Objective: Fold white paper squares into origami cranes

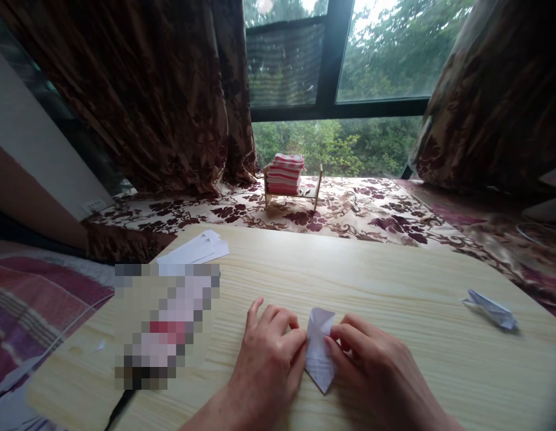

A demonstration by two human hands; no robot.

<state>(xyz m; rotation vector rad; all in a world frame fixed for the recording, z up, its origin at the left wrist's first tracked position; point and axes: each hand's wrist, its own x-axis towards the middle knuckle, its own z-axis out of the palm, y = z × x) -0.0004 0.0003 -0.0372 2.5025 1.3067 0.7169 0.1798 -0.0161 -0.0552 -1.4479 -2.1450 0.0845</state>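
Observation:
A small folded white paper (320,350) lies on the light wooden table (395,287) near its front edge. My left hand (266,353) has its fingers curled and presses the paper's left side. My right hand (372,365) pinches the paper's right side with thumb and fingers. The paper is diamond-shaped, its lower point toward me and its upper flap raised between my fingertips.
A finished folded paper figure (491,309) rests at the table's right edge. A stack of white sheets (197,248) lies at the back left. A blurred-out patch (165,326) covers something left of my hands. Behind stand a small wooden rack with striped cloths (287,176), curtains and a window.

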